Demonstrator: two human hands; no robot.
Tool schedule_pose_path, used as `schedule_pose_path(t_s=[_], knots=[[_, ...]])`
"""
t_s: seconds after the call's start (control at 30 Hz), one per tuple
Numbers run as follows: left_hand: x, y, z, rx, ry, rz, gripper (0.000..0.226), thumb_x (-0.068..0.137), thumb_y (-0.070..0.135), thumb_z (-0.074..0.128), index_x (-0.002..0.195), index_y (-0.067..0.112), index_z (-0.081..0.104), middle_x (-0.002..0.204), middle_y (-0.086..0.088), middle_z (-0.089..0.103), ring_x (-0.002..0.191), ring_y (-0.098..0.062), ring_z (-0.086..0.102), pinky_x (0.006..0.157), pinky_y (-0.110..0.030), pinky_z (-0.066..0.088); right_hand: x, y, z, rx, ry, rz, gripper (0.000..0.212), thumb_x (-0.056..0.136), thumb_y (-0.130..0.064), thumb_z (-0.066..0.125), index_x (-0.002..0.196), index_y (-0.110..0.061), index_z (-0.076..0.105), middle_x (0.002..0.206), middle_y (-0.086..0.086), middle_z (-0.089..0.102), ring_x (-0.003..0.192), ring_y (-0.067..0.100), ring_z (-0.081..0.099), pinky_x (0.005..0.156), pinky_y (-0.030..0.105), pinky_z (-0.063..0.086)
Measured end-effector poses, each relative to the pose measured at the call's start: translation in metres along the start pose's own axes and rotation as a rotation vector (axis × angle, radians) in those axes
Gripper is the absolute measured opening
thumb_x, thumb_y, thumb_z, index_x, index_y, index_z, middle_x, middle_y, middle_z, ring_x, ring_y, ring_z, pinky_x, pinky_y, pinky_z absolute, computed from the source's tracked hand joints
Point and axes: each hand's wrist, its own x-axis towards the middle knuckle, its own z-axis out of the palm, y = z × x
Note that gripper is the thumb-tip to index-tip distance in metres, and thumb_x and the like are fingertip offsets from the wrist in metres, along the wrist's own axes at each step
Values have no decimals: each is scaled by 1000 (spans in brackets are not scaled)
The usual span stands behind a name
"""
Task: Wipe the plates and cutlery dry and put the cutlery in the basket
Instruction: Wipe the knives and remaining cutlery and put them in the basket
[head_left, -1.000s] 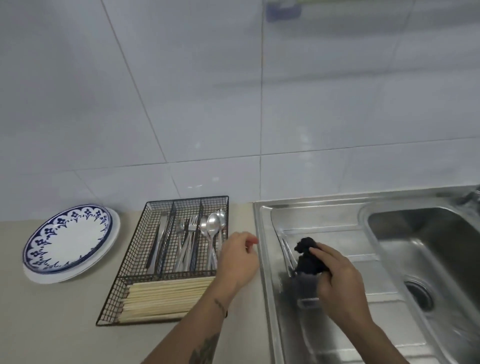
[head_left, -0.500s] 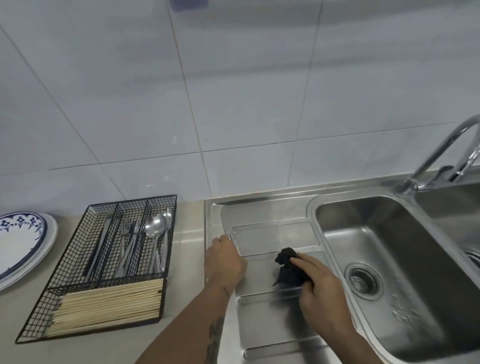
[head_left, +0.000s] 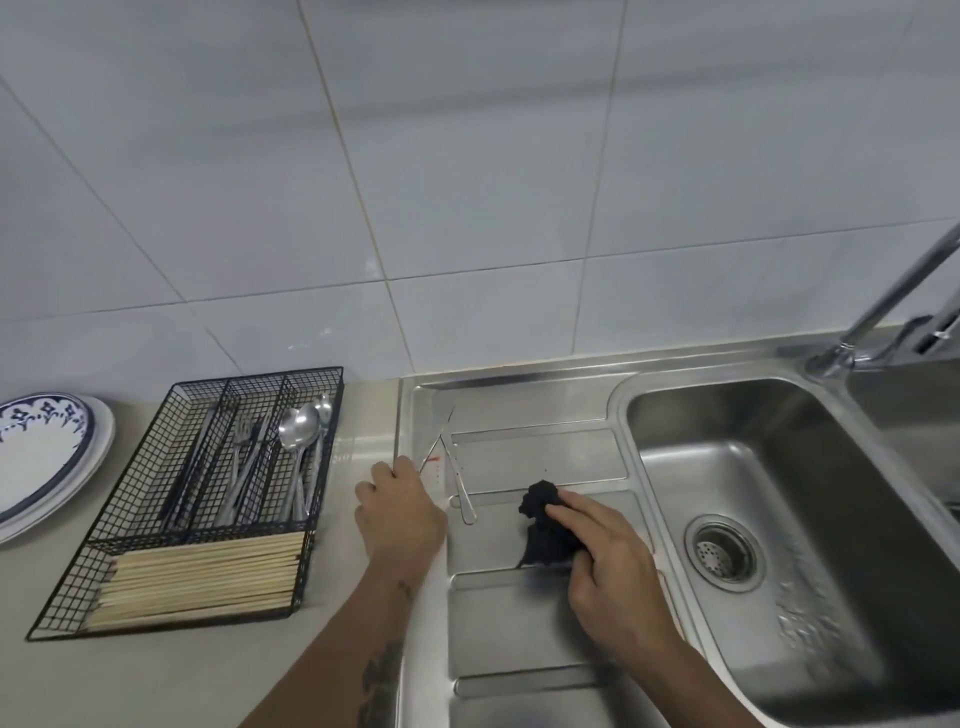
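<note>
Right hand (head_left: 608, 566) grips a crumpled black cloth (head_left: 545, 525) on the steel drainboard (head_left: 519, 634), centre frame. Left hand (head_left: 400, 514), fingers curled, pinches a slim silver utensil (head_left: 454, 467). Black wire basket (head_left: 208, 499) sits left, holding cutlery.

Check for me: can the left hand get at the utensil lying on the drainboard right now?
Probably yes. The left hand rests at the drainboard's left edge, right beside the utensil, with nothing between them. The right hand with the black cloth sits further right, out of the way.

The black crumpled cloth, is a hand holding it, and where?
Yes. The right hand grips the black crumpled cloth around its near end, on the steel draining board; its far end sticks out.
</note>
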Motion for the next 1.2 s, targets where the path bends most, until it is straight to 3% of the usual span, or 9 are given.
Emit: schedule_pose_path(t_s=[0.13, 0.43, 0.63, 0.77, 0.87, 0.97, 1.07, 1.13, 1.2], knots=[[-2, -12, -2, -38, 2, 5, 33, 85, 5, 47, 116, 15, 44, 117, -8, 47, 94, -25, 43, 74, -32, 41, -6, -5, 3, -8, -13, -38, 63, 68, 3, 44, 121, -19, 69, 131, -12, 57, 121, 4, 50, 106, 7, 27], [-20, -54, -24, -91, 41, 47, 27, 85, 12, 47, 110, 11, 55, 110, -7, 61, 100, -24, 55, 87, -36, 47, -18, -37, 2, -45, -5, -85, 67, 71, 2, 45, 132, -22, 61, 128, -12, 57, 119, 0, 48, 106, 5, 26], [-68, -70, -46, -118, 83, 180, 26, 94, 28, 42, 107, 18, 62, 102, 2, 61, 97, -19, 55, 82, -32, 46, -17, -84, 7, -81, 50, -222, 63, 70, 2, 44, 125, -20, 66, 128, -12, 58, 119, 6, 51, 108, 14, 32], [-98, -72, -65, -291, 67, 302, 14, 92, 25, 49, 94, 22, 63, 94, 6, 57, 91, -13, 53, 78, -29, 45, -26, -120, 23, -147, 38, -421, 54, 77, -7, 38, 121, -15, 67, 128, -2, 62, 119, 15, 54, 107, 23, 39], [-106, -76, -88, -420, 63, 364, 12, 93, 22, 54, 89, 23, 65, 89, 9, 57, 83, -6, 53, 74, -26, 48, -39, -122, 41, -278, -6, -559, 50, 71, -7, 55, 118, -15, 70, 130, 2, 63, 123, 22, 56, 102, 39, 47], [-108, -89, -103, -370, 76, 379, 13, 97, 27, 54, 97, 26, 67, 95, 12, 57, 90, -8, 53, 77, -25, 44, -41, -120, 40, -320, 24, -418, 68, 50, 6, 77, 114, -14, 72, 126, 2, 65, 118, 23, 60, 90, 43, 55], [-111, -98, -108, -351, 95, 403, 14, 97, 27, 53, 96, 28, 66, 94, 13, 56, 91, -9, 52, 77, -26, 42, -47, -139, 40, -314, 91, -475, 55, 65, 2, 59, 117, -14, 71, 125, 0, 66, 120, 20, 58, 98, 37, 50], [-112, -102, -109, -364, 91, 425, 14, 95, 24, 52, 89, 25, 64, 89, 12, 55, 87, -10, 52, 72, -27, 42, -56, -157, 46, -261, 85, -549, 56, 73, -6, 39, 120, -13, 69, 127, -1, 64, 122, 18, 55, 106, 31, 41], [-111, -106, -110, -370, 86, 442, 15, 94, 22, 52, 86, 23, 64, 87, 11, 53, 86, -11, 52, 68, -27, 38, -65, -163, 53, -200, 85, -538, 58, 76, -8, 33, 123, -12, 67, 129, -1, 63, 123, 17, 55, 107, 30, 40]])
